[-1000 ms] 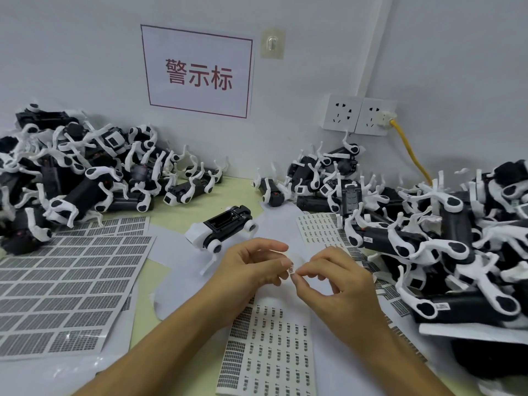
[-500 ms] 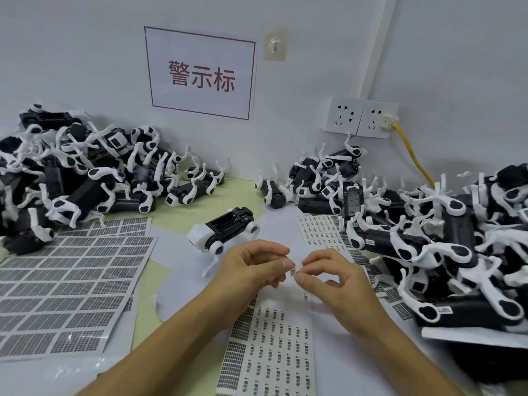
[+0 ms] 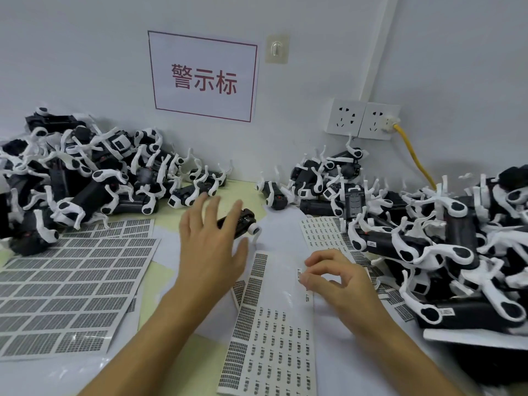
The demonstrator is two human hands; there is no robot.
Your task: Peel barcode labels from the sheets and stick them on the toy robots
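My left hand (image 3: 213,241) is spread, its straight fingers lying over a single black-and-white toy robot (image 3: 244,222) on the table ahead. My right hand (image 3: 337,277) hovers above a long label sheet (image 3: 271,332), pinching a small peeled barcode label (image 3: 299,274) at thumb and fingertip. A large sheet of grey barcode labels (image 3: 65,292) lies at the left. Piles of toy robots sit at the left (image 3: 83,181) and at the right (image 3: 445,247).
A smaller cluster of robots (image 3: 323,178) rests against the back wall. Another label sheet (image 3: 323,232) lies by the right pile. A wall socket (image 3: 363,118) carries a yellow cable (image 3: 414,155). A sign with red characters (image 3: 204,78) hangs on the wall.
My hands have parted. The left hand let go of the label, opened and moved forward over the single robot. The right hand stayed above the sheet with the label.
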